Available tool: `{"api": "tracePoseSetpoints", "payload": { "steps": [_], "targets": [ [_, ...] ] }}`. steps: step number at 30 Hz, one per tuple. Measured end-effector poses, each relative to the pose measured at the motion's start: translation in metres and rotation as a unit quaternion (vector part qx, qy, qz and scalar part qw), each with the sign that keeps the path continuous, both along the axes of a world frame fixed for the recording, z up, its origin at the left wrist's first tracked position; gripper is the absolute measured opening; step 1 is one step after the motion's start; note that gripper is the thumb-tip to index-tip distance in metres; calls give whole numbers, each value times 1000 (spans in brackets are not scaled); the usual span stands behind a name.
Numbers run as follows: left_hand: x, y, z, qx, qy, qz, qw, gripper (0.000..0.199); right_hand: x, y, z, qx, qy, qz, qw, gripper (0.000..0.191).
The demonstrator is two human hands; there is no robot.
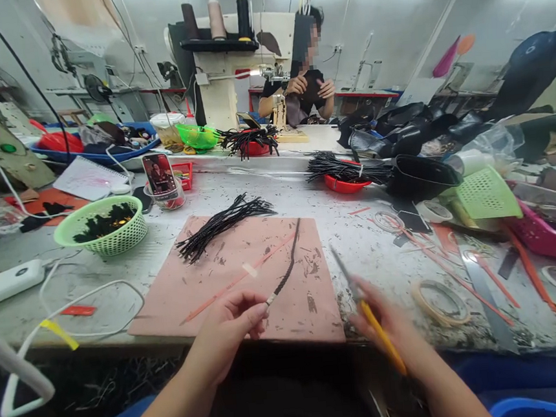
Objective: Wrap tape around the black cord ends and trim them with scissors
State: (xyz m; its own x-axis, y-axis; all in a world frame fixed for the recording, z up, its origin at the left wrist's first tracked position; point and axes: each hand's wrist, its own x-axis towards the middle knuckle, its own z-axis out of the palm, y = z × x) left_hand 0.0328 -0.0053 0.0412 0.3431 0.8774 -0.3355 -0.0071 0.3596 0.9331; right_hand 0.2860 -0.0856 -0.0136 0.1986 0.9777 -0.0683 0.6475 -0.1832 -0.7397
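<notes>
Between the thumb and fingertips of my left hand (239, 316) is the pale, tape-wrapped end of a black braided cord (291, 264). The rest of the cord stretches away over a pink mat (268, 313). To the right of the mat, my right hand (398, 328) grips scissors (380, 334) with an orange handle, their grey blades pointing forward and left; motion blurs both. A bundle of similar black cords (225, 223) lies across the mat's far edge. A salmon strip (227, 293) crosses the mat diagonally, with a pale tape piece on it.
Left stand a green basket (138, 226) of black pieces and a phone (160, 173) in a small container. A red bowl (346, 184) with black cords is behind the mat. Tape roll (442, 304) and metal ruler (489, 303) lie right. A person (315, 78) sits beyond a sewing machine (221, 90).
</notes>
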Motion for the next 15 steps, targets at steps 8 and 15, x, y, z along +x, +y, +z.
{"api": "tracePoseSetpoints", "payload": {
  "steps": [8,15],
  "targets": [
    [-7,2,0,26,29,22,999,17,-62,-14,23,15,149,249,957,48],
    [-13,2,3,51,55,33,997,16,-77,-2,23,19,130,256,958,44]
  ]
}}
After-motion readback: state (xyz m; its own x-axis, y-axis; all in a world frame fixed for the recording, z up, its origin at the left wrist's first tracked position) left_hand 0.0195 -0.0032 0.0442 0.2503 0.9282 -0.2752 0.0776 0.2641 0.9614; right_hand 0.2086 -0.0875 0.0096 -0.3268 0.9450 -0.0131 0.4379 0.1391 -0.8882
